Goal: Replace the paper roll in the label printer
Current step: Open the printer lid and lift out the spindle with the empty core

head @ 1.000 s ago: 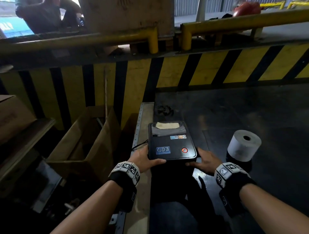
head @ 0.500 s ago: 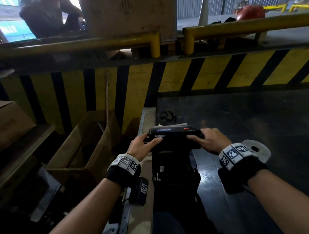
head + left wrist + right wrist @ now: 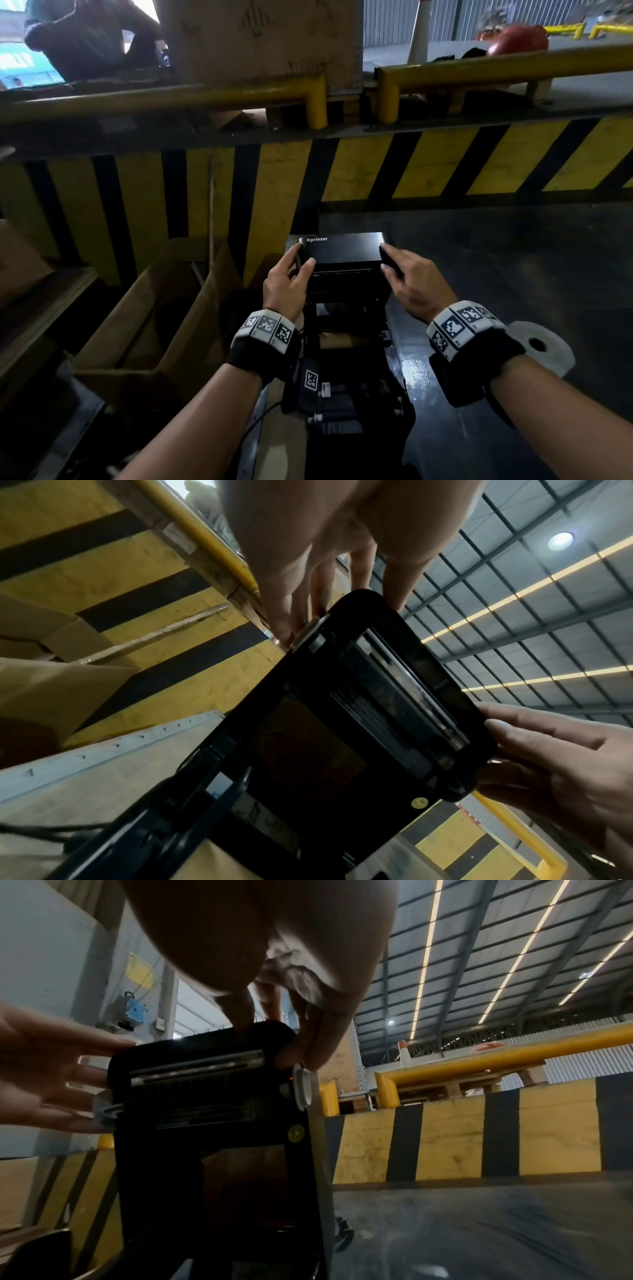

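The black label printer [image 3: 346,346] stands on the dark table with its lid [image 3: 342,251] swung up to nearly upright, "Xprinter" on its top edge. My left hand [image 3: 287,281] grips the lid's left edge, thumb on the near face. On the other side, my right hand [image 3: 411,277] grips the right edge. The left wrist view shows the lid's underside [image 3: 359,710] with its roller bar; the right wrist view shows the same face [image 3: 205,1096]. Something brownish lies in the open bay [image 3: 337,341]. The white paper roll [image 3: 544,346] stands on the table, partly hidden behind my right wrist.
An open cardboard box [image 3: 154,308] sits left of the table, below its edge. A yellow-and-black striped barrier [image 3: 376,164] with yellow rails [image 3: 479,65] closes off the far side. A person [image 3: 85,34] sits beyond it at the upper left. A cable [image 3: 260,418] runs off the printer's left.
The lid was flat and closed a second ago. Both hands have swung it up and back until it stands nearly upright, baring the paper bay.
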Tool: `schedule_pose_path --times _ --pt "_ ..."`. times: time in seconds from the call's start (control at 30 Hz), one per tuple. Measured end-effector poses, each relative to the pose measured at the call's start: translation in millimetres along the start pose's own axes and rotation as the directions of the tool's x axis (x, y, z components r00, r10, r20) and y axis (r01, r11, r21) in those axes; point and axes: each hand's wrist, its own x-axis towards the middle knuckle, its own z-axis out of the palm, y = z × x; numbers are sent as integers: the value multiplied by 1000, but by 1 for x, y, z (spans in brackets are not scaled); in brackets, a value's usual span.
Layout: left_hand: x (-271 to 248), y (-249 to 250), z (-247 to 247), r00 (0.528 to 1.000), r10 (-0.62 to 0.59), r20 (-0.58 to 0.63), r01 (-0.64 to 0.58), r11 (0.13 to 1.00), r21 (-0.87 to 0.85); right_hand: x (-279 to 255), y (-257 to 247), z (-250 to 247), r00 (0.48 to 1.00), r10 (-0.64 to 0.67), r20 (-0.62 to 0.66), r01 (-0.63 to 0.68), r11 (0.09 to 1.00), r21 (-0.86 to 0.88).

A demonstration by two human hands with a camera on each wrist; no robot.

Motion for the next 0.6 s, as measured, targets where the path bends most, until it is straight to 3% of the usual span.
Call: schedule_pose_path --times 0.17,0.37,0.5,0.6 --pt "15 6 1 999 -48 13 45 987 152 21 9 4 998 -4 68 4 1000 -9" --pt "31 -6 -5 985 -150 91 141 985 96 35 13 7 990 59 128 -57 998 -22" --pt "30 -33 -6 973 -164 163 136 975 174 26 9 7 993 36 108 -35 999 -3" --pt "18 -42 -10 961 -211 179 195 975 107 5 12 6 999 30 21 -31 999 34"
